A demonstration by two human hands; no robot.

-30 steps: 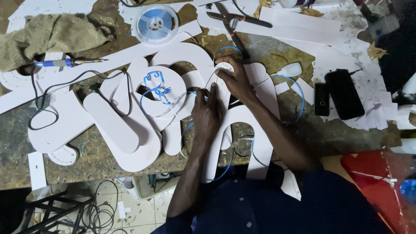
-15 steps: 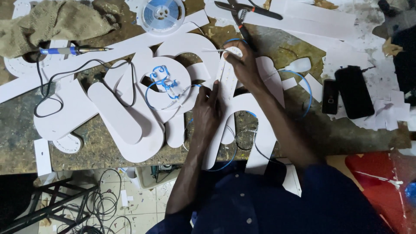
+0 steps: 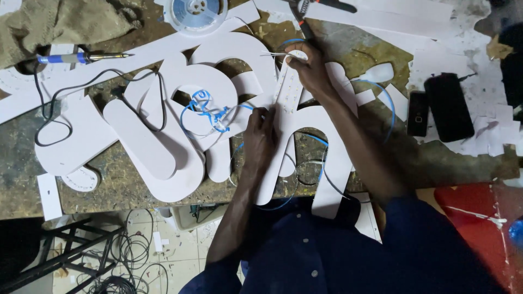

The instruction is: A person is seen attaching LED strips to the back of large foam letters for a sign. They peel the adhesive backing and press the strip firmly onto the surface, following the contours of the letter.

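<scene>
1. left hand (image 3: 260, 139) – fingers flat, pressing the white letter (image 3: 305, 141) on the workbench (image 3: 381, 158).
2. right hand (image 3: 309, 68) – pinching the letter's top end.
3. soldering iron (image 3: 81, 57) – far left.

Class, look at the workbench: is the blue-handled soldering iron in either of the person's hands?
No: the soldering iron lies apart, beside the cloth.

The person wears a dark navy button-up shirt (image 3: 338, 256) (small pale buttons down its front), its sleeves ending above the elbows; both forearms and hands are bare.
</scene>
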